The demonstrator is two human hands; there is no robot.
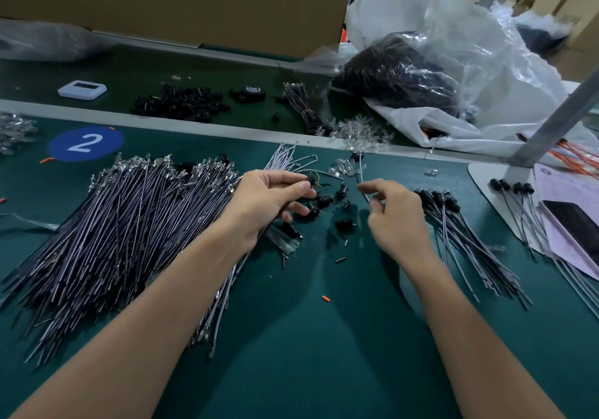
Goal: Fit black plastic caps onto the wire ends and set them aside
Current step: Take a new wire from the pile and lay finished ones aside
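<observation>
A large cardboard box (194, 3) stands along the far side of the bench; its inside cannot be seen. To its right a white plastic sack (505, 71) sags open, and a clear bag (395, 71) packed with dark parts lies in its mouth.

The green mat (308, 337) has bare room between the two forearms and toward the near edge. A pale strip (194, 127) marks its far edge, with a darker belt behind it. A metal post (557, 120) slants down to a white base at the right edge.

A broad heap of uncapped wires (113, 224) covers the left of the mat, metal terminals pointing away. On the right lies a smaller fan of capped wires (460, 230), each with a round black cap at its far end. A pile of spare caps (181, 102) sits on the far belt, and clear LEDs (359, 133) are scattered on the pale strip.

Loose black caps (327, 201) lie on the mat between the hands. The left hand (275, 201) is curled, thumb and forefinger pinching a black cap (311, 180) just above them, a dark wire running back through its palm. The right hand (395, 214), close beside it, has bent fingers and nips a thin pale wire (363, 188) that points away from the person
</observation>
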